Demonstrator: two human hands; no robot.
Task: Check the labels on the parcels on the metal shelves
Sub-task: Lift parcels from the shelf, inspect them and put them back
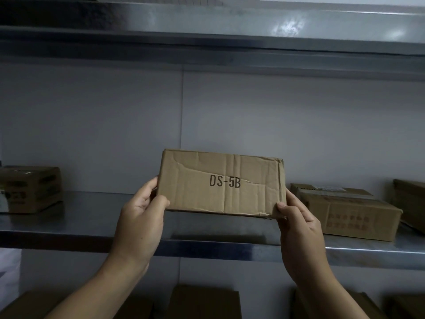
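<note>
A creased brown cardboard parcel [223,183] is held up above the middle metal shelf [80,224], its broad face turned to me with "DS-5B" printed on it. My left hand [140,217] grips its lower left corner, thumb on the front face. At the lower right corner my right hand [299,229] holds it the same way, thumb on the front. No paper label shows on this face.
On the same shelf a small printed box [31,188] stands at the far left, a flat taped box [349,212] lies at the right, and another box [411,203] sits at the right edge. An upper shelf [207,31] runs overhead. Several boxes [204,302] sit on the level below.
</note>
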